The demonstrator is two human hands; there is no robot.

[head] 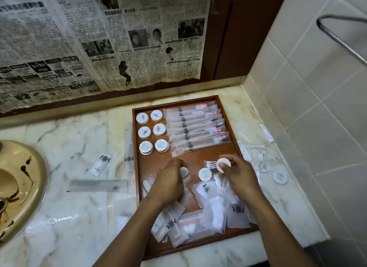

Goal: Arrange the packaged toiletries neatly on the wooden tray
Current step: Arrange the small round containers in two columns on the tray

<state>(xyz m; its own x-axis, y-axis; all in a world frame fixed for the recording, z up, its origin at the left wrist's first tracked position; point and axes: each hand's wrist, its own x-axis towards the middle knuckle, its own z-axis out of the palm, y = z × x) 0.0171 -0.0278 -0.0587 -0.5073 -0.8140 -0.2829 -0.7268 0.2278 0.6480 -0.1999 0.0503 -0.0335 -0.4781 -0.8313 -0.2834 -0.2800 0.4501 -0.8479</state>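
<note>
Your left hand [170,182] and right hand [241,173] each pinch a round packet [224,163] over the wooden tray [135,147]. Its far end is ordered; loose sachets [214,207] clutter its near end.

Pale veined marble counter [83,139]. Behind it, newspaper sheets [99,38] cover the wall beside a brown wooden panel [224,38]; to its right, beige wall tiles [317,107] carry 1 metal rail [320,22]; at its left, a stained sink [17,187].

Newspaper [99,38], beige sink [21,179], marble counter [79,139]
</note>
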